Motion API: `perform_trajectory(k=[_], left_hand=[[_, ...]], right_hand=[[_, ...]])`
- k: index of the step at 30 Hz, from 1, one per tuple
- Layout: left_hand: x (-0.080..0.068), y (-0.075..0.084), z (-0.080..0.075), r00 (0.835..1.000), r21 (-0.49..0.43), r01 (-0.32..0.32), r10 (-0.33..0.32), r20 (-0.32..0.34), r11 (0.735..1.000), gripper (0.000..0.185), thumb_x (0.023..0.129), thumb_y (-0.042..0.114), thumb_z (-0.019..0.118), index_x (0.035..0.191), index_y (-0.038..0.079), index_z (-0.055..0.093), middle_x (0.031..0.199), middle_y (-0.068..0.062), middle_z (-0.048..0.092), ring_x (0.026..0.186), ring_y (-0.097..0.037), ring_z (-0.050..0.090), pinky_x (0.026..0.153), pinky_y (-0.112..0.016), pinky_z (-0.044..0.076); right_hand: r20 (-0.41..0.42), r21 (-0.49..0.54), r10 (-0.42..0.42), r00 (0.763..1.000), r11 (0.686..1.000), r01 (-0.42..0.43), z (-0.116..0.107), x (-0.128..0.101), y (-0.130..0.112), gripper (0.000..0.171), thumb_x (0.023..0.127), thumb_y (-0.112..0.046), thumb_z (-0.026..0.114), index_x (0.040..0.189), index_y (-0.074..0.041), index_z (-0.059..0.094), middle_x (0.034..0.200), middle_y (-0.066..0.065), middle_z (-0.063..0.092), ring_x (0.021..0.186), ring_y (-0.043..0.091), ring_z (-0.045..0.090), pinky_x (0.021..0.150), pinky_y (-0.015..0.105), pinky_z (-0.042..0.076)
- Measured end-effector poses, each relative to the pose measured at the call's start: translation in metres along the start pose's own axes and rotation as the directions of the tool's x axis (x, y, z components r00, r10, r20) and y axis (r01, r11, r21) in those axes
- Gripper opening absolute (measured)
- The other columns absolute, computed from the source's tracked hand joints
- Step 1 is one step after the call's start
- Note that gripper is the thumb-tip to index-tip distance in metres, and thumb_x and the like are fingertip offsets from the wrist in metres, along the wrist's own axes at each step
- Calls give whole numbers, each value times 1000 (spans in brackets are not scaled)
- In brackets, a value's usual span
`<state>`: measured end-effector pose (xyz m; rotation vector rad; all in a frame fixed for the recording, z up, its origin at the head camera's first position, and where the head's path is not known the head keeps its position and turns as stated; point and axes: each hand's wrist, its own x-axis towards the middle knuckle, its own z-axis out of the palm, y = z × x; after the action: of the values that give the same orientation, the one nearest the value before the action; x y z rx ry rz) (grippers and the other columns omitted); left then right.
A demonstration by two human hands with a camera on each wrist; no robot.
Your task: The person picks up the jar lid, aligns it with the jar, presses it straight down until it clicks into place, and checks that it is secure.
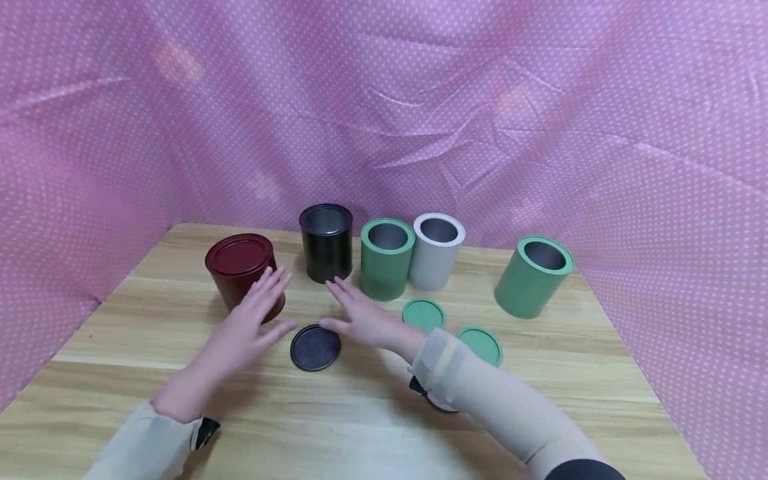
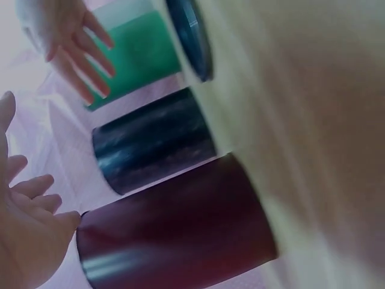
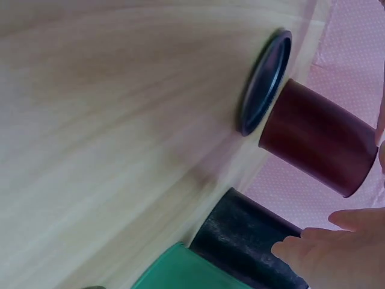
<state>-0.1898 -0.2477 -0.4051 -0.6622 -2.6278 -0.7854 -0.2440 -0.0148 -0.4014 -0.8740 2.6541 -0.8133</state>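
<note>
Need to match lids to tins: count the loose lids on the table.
3 visible: a dark lid between the hands, two green lids beside the right forearm. Something under that forearm may be another.

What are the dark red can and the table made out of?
The dark red can looks like painted metal, probably tin: its smooth wall carries a soft streak of shine, and its lid has a pressed ring. The table looks like pale wood or a wood-print laminate; streaky grain lines show, but the pictures cannot settle which.
</note>
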Motion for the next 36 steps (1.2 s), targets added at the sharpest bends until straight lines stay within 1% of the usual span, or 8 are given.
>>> perform_trajectory(k=[3,7,12,17,22,27,29,36], left_hand=[[-2,-5,6,997,24,12,-14,75,1000,75,91,32,67,153,15,29,160,-11,23,148,-34,17,114,-59,24],[-4,-12,14,986,67,28,-39,161,997,75,92,37,64,153,13,29,160,-13,24,147,-35,19,118,-54,19],[-5,-18,22,970,114,57,-82,231,992,75,92,39,63,152,8,30,158,-17,27,146,-37,21,116,-58,20],[-5,-22,26,958,137,65,-101,269,988,76,92,40,63,151,6,31,157,-20,28,145,-40,23,115,-61,21],[-8,-24,27,951,161,65,-110,290,985,74,93,41,61,150,4,32,154,-23,31,143,-43,26,113,-62,24],[-13,-27,30,953,184,28,-82,293,983,74,92,42,62,149,3,34,151,-25,35,141,-45,29,110,-63,28],[-15,-28,32,950,188,22,-79,301,982,75,92,43,62,149,4,34,152,-25,35,141,-45,29,110,-64,28],[-15,-24,34,924,192,48,-116,364,980,78,90,50,61,150,7,34,153,-25,32,141,-46,27,109,-66,27]], right_hand=[[1,-31,-10,1000,999,10,4,2,3,77,96,-44,56,155,-13,20,162,13,14,149,30,17,120,46,22],[28,-91,-5,1000,996,7,10,4,7,77,96,-46,55,155,-11,20,162,12,13,149,30,17,120,44,22],[60,-126,-3,998,992,10,14,3,11,78,96,-46,55,155,-10,19,163,13,11,149,30,15,121,42,20],[74,-154,8,997,988,4,18,4,15,80,96,-46,55,155,-9,17,162,16,11,150,31,12,121,44,19],[127,-252,35,991,968,-2,23,5,16,82,96,-52,51,156,-12,14,163,14,10,150,29,9,121,42,19],[163,-344,32,986,938,27,28,2,15,81,95,-54,50,156,-12,18,162,15,13,149,33,13,121,41,19],[169,-354,29,985,935,33,29,0,14,81,95,-54,51,156,-11,19,162,16,13,149,33,13,121,41,19],[180,-358,62,982,934,7,34,-1,16,82,94,-55,52,156,-14,17,163,13,11,150,31,9,121,42,17]])
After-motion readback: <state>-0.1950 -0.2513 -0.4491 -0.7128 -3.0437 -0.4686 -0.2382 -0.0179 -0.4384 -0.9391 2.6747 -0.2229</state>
